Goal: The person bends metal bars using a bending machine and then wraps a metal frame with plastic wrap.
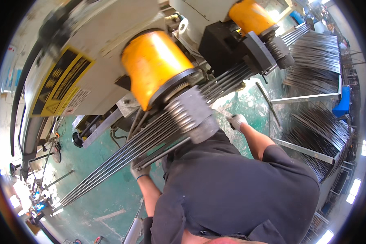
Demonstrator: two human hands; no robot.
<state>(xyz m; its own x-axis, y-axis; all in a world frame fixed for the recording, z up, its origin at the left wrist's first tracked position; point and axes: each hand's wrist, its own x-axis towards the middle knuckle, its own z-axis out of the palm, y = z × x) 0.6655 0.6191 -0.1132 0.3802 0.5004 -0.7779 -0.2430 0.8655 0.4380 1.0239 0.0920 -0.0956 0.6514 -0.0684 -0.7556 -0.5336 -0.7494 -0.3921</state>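
My left hand [140,166], in a pale glove, is closed around the end of a metal rod [163,154] below the machine. The rod partly covers its fingers. The rod's other end meets a grey ribbed clamp block [194,118] under an orange cylinder [153,65]. Several long parallel rods [120,156] run through the machine and stick out toward the lower left. My right hand [236,121], in a pale glove with a dark patch, hangs apart from the rods to the right of the block. Its fingers are loosely curled, with nothing visible in them.
A second orange cylinder [252,17] with a block stands farther along the machine. To the right, metal racks [307,99] hold bundles of thin rods [315,61]. A yellow and black warning label [61,83] marks the machine panel. The floor [93,173] is worn green.
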